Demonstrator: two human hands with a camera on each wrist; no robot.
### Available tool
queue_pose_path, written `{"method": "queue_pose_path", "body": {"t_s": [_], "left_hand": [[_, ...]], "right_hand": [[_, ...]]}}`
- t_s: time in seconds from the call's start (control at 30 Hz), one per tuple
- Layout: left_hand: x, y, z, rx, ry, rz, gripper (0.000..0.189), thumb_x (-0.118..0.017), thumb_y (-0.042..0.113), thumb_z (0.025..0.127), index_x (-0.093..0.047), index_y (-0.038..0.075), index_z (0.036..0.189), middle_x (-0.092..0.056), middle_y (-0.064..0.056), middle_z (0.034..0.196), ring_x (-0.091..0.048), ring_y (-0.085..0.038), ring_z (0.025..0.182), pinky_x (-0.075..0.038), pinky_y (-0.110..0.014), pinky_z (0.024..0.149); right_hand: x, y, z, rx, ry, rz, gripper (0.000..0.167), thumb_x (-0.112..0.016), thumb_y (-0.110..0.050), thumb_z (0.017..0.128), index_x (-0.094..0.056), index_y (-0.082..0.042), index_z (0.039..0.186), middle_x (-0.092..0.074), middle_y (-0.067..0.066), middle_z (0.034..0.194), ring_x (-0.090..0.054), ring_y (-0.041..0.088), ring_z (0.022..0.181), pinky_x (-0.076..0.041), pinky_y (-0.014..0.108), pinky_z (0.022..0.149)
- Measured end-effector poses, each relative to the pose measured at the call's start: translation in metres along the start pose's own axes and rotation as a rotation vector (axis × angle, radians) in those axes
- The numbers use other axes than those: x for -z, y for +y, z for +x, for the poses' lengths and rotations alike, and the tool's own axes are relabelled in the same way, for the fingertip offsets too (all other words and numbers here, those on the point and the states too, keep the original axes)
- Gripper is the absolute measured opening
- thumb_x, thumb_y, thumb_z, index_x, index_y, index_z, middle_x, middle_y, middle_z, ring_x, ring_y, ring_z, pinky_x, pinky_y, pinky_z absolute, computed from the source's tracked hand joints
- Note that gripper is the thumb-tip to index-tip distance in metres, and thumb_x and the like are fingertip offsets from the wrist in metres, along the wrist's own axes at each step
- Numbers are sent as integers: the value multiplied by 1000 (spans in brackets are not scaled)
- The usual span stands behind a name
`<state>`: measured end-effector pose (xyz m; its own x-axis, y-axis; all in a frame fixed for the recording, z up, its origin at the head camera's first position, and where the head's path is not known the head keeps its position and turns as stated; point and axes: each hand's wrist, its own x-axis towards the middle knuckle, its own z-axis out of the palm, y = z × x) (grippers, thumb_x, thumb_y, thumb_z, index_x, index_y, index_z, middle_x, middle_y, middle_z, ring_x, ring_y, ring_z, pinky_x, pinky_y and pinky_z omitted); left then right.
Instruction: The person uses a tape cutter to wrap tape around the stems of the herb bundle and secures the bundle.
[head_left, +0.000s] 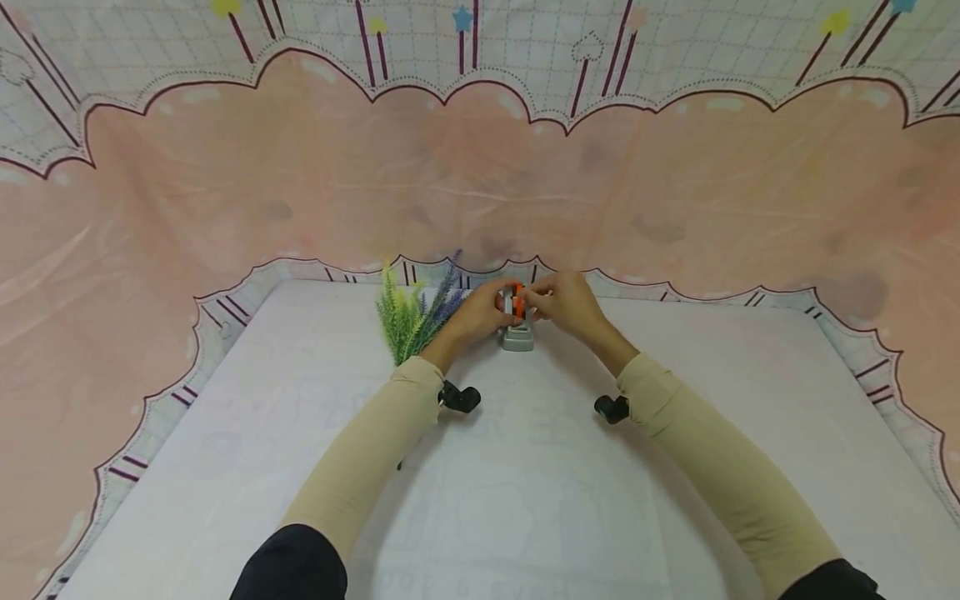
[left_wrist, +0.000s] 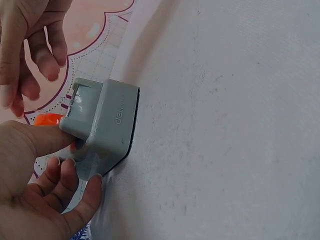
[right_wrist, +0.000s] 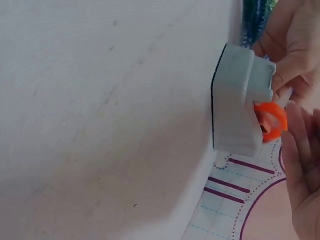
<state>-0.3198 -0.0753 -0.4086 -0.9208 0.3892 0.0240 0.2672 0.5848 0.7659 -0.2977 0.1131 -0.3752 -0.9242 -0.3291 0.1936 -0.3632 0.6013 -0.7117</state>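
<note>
A grey tape dispenser [head_left: 517,337] with "deli" on its side stands near the far edge of the white table. Its orange wheel [right_wrist: 272,121] shows at the dispenser's open part. My left hand [head_left: 480,312] holds the dispenser from the left, thumb and curled fingers against its body in the left wrist view. Close by on the other side is my right hand [head_left: 566,304]. Its fingers [right_wrist: 295,145] look fairly straight beside the orange wheel in the right wrist view; whether they touch it I cannot tell.
Yellow-green and purple artificial flower stems [head_left: 405,312] lie left of the dispenser, partly under my left forearm. A white table top [head_left: 525,500] spreads in front, over a patterned pink cloth [head_left: 480,183]. Small black cameras [head_left: 460,398] sit at both wrists.
</note>
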Motion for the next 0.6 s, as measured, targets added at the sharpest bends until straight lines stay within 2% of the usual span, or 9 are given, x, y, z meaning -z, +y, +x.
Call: {"method": "queue_pose_path", "body": {"t_s": [0.13,0.23,0.33,0.47,0.6], "left_hand": [[0,-1,1,1,-3,-8,64,-79,13,90,-52,16,148,-51,-5,82,-44,-18,73,-35,-31,66],[0,-1,1,-8,-1,-1,62,-79,13,90,-54,17,146,-52,-5,83,-44,-18,73,-35,-31,66],[0,0,1,-18,2,5,60,-79,13,90,-55,16,145,-53,-6,85,-46,-18,75,-36,-31,67],[1,0,0,-11,-1,-10,63,-78,10,90,-52,14,147,-54,-6,86,-46,-19,75,-37,-31,67],[1,0,0,-1,-5,-16,66,-78,9,90,-50,13,149,-53,-7,85,-46,-19,74,-37,-31,67]], "right_hand": [[2,-2,-2,-8,-86,55,27,-64,-23,102,-80,-2,101,-77,12,98,-76,30,74,-58,31,64],[4,-5,-3,-76,-128,129,37,-56,-26,106,-79,2,99,-77,15,99,-75,35,77,-60,34,66],[4,-7,-2,-160,-143,210,38,-54,-23,106,-78,5,99,-77,17,97,-75,38,81,-61,35,67],[2,-7,0,-285,-135,323,28,-60,-18,101,-77,5,101,-76,16,99,-76,30,81,-61,33,71],[1,-7,1,-406,-136,438,24,-68,-16,98,-75,5,109,-75,12,103,-76,19,78,-60,39,83]]}}
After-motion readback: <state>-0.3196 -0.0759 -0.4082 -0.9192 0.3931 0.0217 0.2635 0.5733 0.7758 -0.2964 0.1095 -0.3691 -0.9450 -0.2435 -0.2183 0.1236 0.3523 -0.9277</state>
